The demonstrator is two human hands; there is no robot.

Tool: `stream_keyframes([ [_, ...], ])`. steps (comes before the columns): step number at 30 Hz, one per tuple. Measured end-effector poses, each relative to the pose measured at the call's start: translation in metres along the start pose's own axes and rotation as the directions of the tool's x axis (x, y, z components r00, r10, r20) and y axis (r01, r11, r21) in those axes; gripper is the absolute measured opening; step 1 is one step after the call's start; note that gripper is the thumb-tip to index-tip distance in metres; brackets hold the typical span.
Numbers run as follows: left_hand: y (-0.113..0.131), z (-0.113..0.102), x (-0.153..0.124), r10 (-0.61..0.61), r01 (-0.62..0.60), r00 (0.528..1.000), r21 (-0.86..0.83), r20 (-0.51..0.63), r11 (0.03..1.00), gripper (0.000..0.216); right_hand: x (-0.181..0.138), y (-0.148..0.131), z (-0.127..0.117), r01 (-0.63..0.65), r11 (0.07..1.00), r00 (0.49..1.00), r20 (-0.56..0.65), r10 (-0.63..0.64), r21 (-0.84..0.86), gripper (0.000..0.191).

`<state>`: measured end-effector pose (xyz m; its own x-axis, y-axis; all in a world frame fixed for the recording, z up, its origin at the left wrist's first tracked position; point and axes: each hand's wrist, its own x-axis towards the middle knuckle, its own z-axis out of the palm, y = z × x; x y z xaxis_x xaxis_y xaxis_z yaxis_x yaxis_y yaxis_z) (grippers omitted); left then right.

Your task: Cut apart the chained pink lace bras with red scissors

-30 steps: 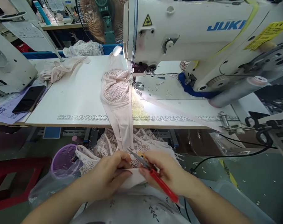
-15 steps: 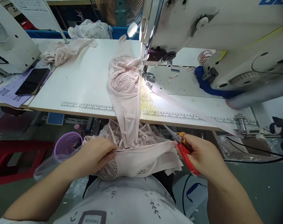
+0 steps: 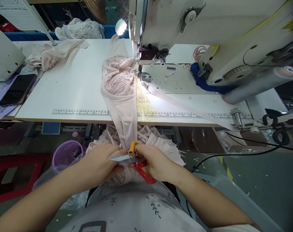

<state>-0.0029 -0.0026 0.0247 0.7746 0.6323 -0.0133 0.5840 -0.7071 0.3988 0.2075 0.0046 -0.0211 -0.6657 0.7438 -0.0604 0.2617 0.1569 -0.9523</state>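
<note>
Red-and-yellow scissors point(image 3: 132, 157), apart from table edge point(image 3: 170, 123)

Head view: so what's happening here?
A person works at a sewing machine. Their right grip holds scissors, pointing toward the left grip, which is closed on a pale lace garment. A second lace garment lies on the table beside the needle area, its lower end hanging past the front edge.

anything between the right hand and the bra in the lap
Yes, the scissors: the right hand holds them above part of the bra, and in this view their blades cross the left hand. Nothing else visible stands between. Whether the right fingers touch the bra is hidden.
</note>
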Motion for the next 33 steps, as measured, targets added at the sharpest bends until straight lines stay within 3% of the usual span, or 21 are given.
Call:
stream_keyframes([
  [5,-0.007,0.009,-0.010,0.049,-0.040,0.996,0.121,-0.079,0.992,0.020,-0.001,0.004,-0.002,0.006,1.000,1.000,0.007,-0.006,-0.005,0.020],
  [9,-0.004,0.002,-0.006,0.060,-0.058,0.992,0.026,-0.112,0.998,0.022,-0.001,-0.001,-0.005,0.025,1.000,1.000,0.012,-0.025,-0.014,0.020],
  [16,-0.002,-0.006,-0.002,0.022,-0.030,0.999,-0.164,-0.049,0.986,0.025,-0.002,-0.009,-0.007,0.094,0.993,0.995,-0.026,-0.096,-0.074,0.021],
  [25,-0.011,-0.025,-0.019,-0.050,0.049,0.999,0.146,0.004,0.988,0.022,-0.007,-0.002,0.002,0.066,0.995,0.993,-0.099,-0.058,0.076,0.017],
  [28,-0.020,-0.034,-0.035,-0.101,0.103,0.994,0.034,-0.041,0.994,0.020,-0.011,-0.003,-0.001,0.069,0.997,0.993,-0.101,-0.065,0.038,0.020],
  [33,-0.026,-0.030,-0.054,-0.274,0.191,0.950,-0.409,-0.153,0.892,0.017,-0.022,-0.001,-0.002,0.016,0.994,0.993,-0.113,-0.028,-0.107,0.016],
])
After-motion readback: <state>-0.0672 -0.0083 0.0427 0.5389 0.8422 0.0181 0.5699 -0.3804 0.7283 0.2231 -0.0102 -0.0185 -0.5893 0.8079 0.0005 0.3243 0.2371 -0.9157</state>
